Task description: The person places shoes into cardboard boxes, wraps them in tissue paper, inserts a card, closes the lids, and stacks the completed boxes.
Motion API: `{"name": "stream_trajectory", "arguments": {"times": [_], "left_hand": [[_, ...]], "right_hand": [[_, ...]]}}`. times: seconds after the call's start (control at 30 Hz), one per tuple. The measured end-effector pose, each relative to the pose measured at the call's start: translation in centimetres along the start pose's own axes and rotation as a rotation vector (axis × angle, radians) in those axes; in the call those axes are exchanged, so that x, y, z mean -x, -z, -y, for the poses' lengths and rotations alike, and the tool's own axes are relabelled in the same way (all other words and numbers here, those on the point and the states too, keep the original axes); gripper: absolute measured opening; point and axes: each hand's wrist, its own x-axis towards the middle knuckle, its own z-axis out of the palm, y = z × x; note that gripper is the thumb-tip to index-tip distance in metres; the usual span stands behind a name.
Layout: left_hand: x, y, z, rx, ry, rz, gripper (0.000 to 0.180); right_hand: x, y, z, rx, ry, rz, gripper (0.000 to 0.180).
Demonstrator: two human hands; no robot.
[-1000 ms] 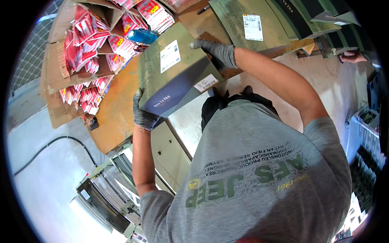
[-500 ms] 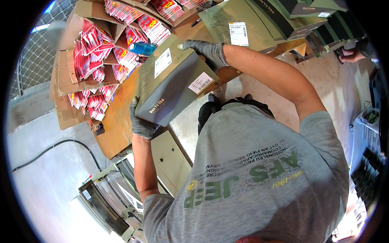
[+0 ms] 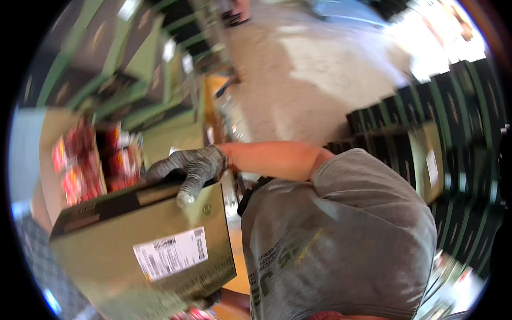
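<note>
A green and dark cardboard box [image 3: 112, 261] with a white label [image 3: 170, 253] on its wide face fills the lower left. My right hand [image 3: 194, 168], in a grey knit glove, grips its upper edge, with the thumb over the labelled face and the fingers on the dark side. My left hand [image 3: 213, 298], also gloved, shows only in part at the box's lower edge. Its fingers are hidden by the box, which it appears to support. The box is tilted and held in front of me, on my left.
Cartons of red packets [image 3: 80, 160] stand behind the box. Stacked green and dark boxes [image 3: 133, 53] rise at the upper left, and more stacked boxes [image 3: 453, 112] line the right. Between them lies concrete floor [image 3: 298, 90]. A person's foot [image 3: 234, 18] shows at the top.
My view has turned strongly to the right, blurring the surroundings. The box has come along in both hands, and its labelled face now points toward me.
</note>
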Motion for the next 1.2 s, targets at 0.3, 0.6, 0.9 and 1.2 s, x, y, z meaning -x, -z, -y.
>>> {"name": "stream_trajectory", "arguments": {"times": [0.3, 0.6, 0.9, 1.2], "left_hand": [[-13.2, -14.1, 11.0, -0.103, 0.453, 0.628, 0.072], [-5.7, -25.5, 21.2, -0.091, 0.831, 1.087, 0.069], [17.3, -40.5, 19.3, 0.199, 0.133, 1.74, 0.098], [21.9, -55.7, 39.8, -0.081, 0.352, 1.903, 0.092]], "right_hand": [[18.9, -7.3, -1.5, -0.315, 0.611, -0.671, 0.119], [24.9, -25.9, -1.5, 0.054, 1.001, -1.455, 0.107], [34.0, -35.0, 8.7, 0.599, 1.384, -1.742, 0.072], [61.3, -39.1, 12.0, 0.467, 1.194, -2.459, 0.055]]}}
